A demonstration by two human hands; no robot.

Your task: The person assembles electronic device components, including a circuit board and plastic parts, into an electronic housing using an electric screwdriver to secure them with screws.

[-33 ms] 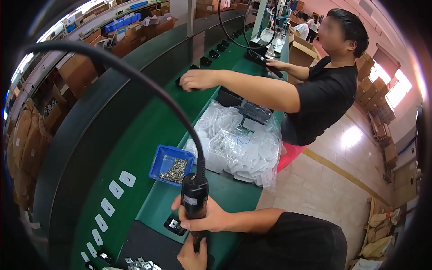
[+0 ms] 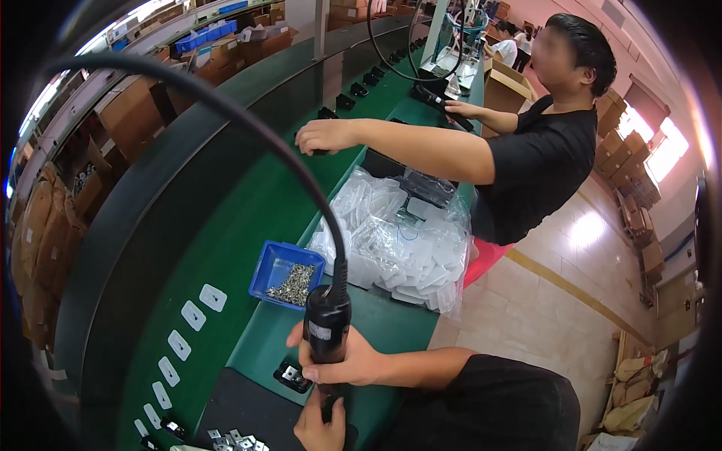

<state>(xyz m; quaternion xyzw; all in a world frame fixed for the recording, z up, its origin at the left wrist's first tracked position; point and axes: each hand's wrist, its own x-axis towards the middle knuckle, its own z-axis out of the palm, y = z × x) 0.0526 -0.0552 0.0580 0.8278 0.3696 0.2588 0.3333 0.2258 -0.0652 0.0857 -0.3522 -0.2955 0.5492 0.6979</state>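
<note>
My right hand (image 2: 352, 359) is wrapped round a black electric screwdriver (image 2: 328, 325), held upright with its cable rising from the top. Below it, my left hand (image 2: 319, 430) is closed around something dark at the screwdriver's lower end; I cannot make out what it holds. Just left of my right hand, a small black part with a metal plate (image 2: 292, 376) lies on the green bench (image 2: 376, 331). A blue tray (image 2: 263, 289) of small metal screws stands beyond the screwdriver. Several small metal plates (image 2: 237, 442) lie on a dark mat (image 2: 233, 402) at the lower edge.
A clear bag of translucent plastic pieces (image 2: 391, 240) lies beyond the tray. White plates (image 2: 180, 345) line the green conveyor (image 2: 218, 248) at left. Across the bag, a co-worker (image 2: 541, 143) reaches over the conveyor. The screwdriver's cable (image 2: 256, 135) arches across the view.
The screwdriver has shifted very slightly to the right, and its cable has swung a little upward. The co-worker's reaching hand has moved slightly left.
</note>
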